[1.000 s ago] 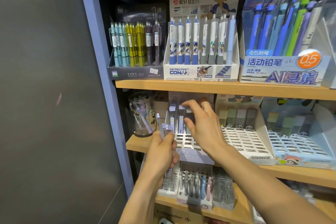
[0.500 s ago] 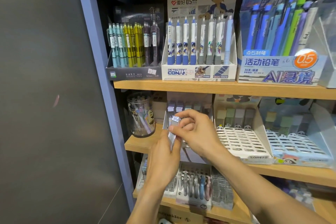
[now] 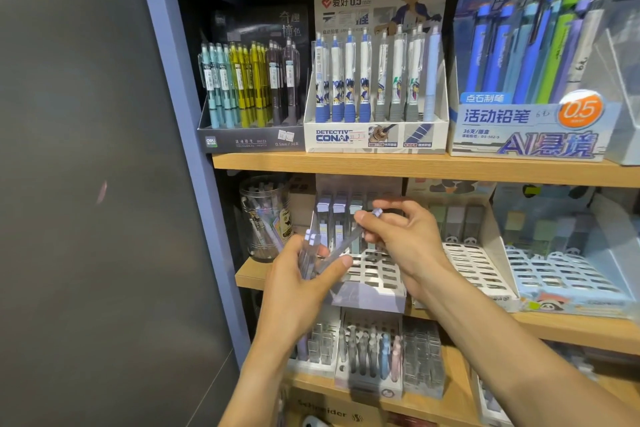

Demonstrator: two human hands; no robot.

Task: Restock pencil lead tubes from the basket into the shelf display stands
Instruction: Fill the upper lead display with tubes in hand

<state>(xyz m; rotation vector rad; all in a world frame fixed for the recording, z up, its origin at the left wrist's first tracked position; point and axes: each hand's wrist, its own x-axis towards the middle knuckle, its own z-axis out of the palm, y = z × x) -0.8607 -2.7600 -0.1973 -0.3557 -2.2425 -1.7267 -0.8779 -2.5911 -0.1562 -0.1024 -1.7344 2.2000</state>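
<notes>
translucent grey lead tube [image 3: 343,246] with a lilac cap lies tilted in front of the middle shelf, cap end raised toward the right. right hand [image 3: 407,241] pinches the cap end between thumb and curled fingers. left hand [image 3: 304,282] is curled around a small bundle of lead tubes [image 3: 309,255], held upright with lilac caps at the top; its thumb lies against the lower end of the tilted tube. both hands are positioned directly in front of the white slotted display stand [image 3: 369,276] on the middle shelf [image 3: 252,276]. rear row of this stand holds several upright tubes with lilac and pale blue caps; its front slots show as dark openings. just right of it stand a second slotted stand [image 3: 474,267] and a pale blue one [image 3: 561,279], each with tubes in the rear row. clear plastic jar [image 3: 265,217] stands at the left end of the same shelf. upper shelf carries three boxes of mechanical pencils [image 3: 374,80].
</notes>
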